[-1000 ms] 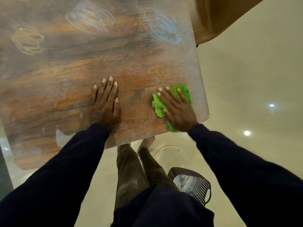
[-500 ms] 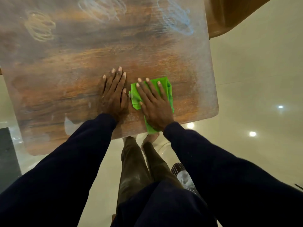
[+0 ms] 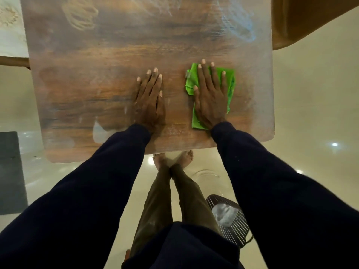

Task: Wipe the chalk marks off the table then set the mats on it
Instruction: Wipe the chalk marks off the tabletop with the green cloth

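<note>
The right hand (image 3: 210, 96) lies flat, fingers spread, pressing a green cloth (image 3: 230, 82) onto the table (image 3: 87, 90) near its right edge; the left hand (image 3: 150, 98) rests flat beside it — empty. Chalk marks (image 3: 81, 13) show along the far side — yellowish left, bluish right.

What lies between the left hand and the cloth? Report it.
Nothing: only bare table between the left hand and the cloth under the right hand, as the head view shows.
</note>
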Available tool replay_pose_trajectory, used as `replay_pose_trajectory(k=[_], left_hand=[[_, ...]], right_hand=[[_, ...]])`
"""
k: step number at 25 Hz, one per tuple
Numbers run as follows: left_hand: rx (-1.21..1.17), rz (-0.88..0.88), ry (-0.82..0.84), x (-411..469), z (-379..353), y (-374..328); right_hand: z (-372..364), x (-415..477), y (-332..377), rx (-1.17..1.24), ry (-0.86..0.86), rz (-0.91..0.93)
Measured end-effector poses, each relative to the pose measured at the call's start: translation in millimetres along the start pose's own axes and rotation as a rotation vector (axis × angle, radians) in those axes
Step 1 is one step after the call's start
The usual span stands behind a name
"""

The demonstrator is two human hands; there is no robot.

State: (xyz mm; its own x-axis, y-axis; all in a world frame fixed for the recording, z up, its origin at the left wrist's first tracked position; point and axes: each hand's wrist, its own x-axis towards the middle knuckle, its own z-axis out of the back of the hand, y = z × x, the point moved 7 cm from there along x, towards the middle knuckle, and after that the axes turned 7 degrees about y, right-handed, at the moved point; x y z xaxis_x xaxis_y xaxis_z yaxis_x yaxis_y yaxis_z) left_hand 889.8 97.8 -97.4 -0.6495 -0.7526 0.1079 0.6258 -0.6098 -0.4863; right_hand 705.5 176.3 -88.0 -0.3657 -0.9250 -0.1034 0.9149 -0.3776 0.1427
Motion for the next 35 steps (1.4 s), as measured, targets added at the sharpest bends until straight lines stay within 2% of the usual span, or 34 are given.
replay_pose_trajectory(k=[2, 4, 6, 8, 9, 11, 14, 17, 20, 23, 24, 25, 27, 29, 30, 32, 35], left_hand=[[-0.007, 0.096, -0.067, -14, 17, 21], [0.033, 0.164, -0.062, -45, 33, 47], [0.056, 0.194, -0.055, -79, 53, 73], [0.070, 0.184, -0.047, -100, 71, 94], [0.083, 0.177, -0.038, -107, 74, 99], [0.093, 0.178, -0.022, -111, 75, 103], [0.095, 0.199, -0.002, -111, 70, 105], [0.120, 0.177, -0.017, -110, 73, 106], [0.138, 0.184, -0.015, -113, 72, 103], [0.143, 0.187, 0.004, -111, 70, 103], [0.144, 0.188, 0.011, -111, 69, 105], [0.150, 0.190, 0.019, -113, 68, 106], [0.167, 0.195, 0.032, -113, 65, 107], [0.160, 0.200, 0.038, -111, 64, 109], [0.158, 0.201, 0.041, -113, 63, 110], [0.166, 0.197, 0.040, -115, 64, 108], [0.179, 0.201, 0.055, -113, 66, 107]], right_hand=[[-7, -17, 44, 0.018, 0.024, 0.089], [-20, -52, 77, 0.028, 0.127, 0.250], [-30, -90, 82, -0.032, 0.199, 0.448], [-25, -95, 61, -0.060, 0.212, 0.551], [-21, -85, 47, -0.063, 0.196, 0.516], [-11, -45, 35, -0.028, 0.118, 0.320], [-7, 3, 62, 0.015, 0.032, 0.121], [-16, 7, 124, 0.021, -0.009, 0.196], [-34, -46, 165, 0.001, 0.131, 0.395], [-37, -87, 139, -0.046, 0.245, 0.649], [-32, -86, 119, -0.051, 0.247, 0.667], [-27, -75, 97, -0.059, 0.230, 0.620], [-11, -29, 66, -0.032, 0.137, 0.392], [-2, 15, 74, 0.005, 0.055, 0.186], [-5, 25, 93, 0.007, 0.032, 0.142], [-18, 23, 143, 0.011, 0.028, 0.191], [-34, -32, 201, -0.014, 0.125, 0.405]])
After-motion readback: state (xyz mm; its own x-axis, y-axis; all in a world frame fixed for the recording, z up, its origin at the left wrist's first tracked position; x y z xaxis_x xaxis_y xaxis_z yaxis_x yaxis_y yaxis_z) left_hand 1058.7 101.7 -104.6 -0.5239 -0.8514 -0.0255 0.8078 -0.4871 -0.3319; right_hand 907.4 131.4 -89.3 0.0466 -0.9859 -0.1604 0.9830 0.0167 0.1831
